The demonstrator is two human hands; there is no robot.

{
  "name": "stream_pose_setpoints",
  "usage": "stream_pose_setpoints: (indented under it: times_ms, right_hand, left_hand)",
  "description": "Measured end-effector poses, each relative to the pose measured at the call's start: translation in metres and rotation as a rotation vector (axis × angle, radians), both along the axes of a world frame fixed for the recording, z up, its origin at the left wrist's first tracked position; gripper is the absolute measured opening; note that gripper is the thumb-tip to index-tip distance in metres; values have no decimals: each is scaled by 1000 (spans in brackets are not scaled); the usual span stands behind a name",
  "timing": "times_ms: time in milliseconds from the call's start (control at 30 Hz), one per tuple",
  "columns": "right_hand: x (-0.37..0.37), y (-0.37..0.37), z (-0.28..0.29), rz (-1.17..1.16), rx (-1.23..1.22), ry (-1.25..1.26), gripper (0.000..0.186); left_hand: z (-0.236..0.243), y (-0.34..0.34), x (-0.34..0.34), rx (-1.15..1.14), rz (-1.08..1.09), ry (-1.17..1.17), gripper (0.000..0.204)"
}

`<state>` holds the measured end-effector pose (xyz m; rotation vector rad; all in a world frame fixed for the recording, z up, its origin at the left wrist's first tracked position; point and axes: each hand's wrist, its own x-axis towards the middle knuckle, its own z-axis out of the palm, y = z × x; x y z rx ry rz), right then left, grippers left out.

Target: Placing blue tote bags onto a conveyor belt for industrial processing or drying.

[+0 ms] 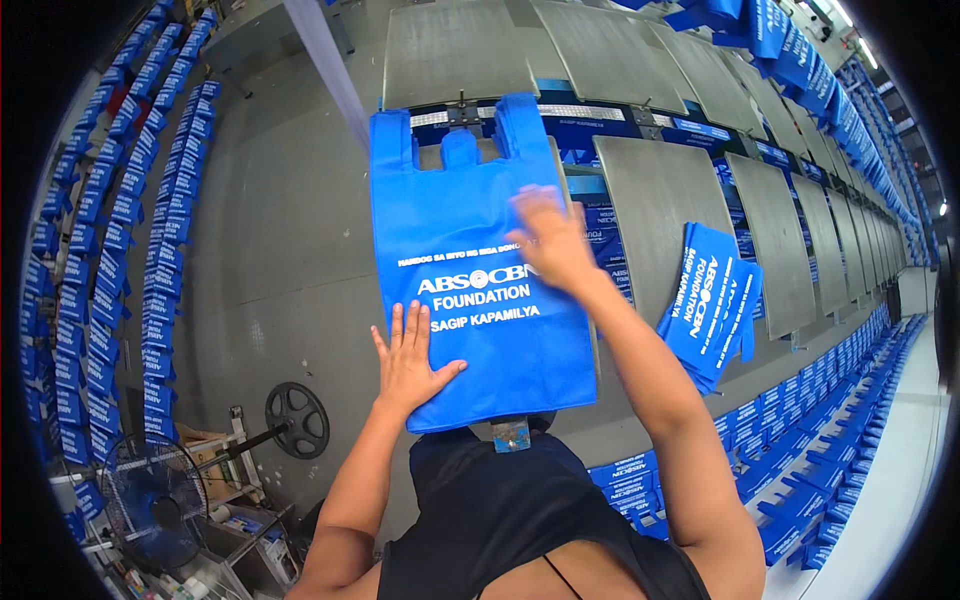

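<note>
Head view: blue bag (480,215) lies flat on a grey board (431,157); left hand (407,362) spread on it, right hand (553,235) blurred, fingers extended; neither grasps, presumably pressing cloth smooth.

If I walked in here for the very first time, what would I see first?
Probably the big bright-blue bag with white printing, lying flat in the middle, with the left hand spread on its lower left and the right hand blurred at its upper right. Next, the long rows of blue printed items curving along both sides.
</note>
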<state>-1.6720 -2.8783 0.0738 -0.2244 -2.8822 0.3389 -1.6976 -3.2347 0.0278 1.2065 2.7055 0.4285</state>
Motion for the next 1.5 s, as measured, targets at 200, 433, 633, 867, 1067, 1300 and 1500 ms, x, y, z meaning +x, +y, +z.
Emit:
stream_pose_setpoints:
  times_ms: [200,433,633,867,1067,1300,1500]
  right_hand:
    - [-44,67,22,-640,-32,-331,69]
    - [-13,24,-32,210,-87,-210,65]
    - [84,110,-42,-758,-164,212,58]
    - [304,58,-76,-929,131,-98,41]
    - [343,66,-58,-928,6,117,15]
    - [412,45,115,-659,-1183,963,9]
    - [485,-12,164,-686,-1285,1158,12]
  left_hand:
    - [-2,2,-1,-40,27,-27,126]
    - [6,3,-1,-59,31,-45,123]
    - [9,6,-1,-99,39,-39,120]
    - [11,6,-1,-98,41,-40,120]
    - [52,27,6,60,32,44,103]
    - [110,193,109,669,-602,-62,67]
    - [130,319,236,898,-1189,-283,60]
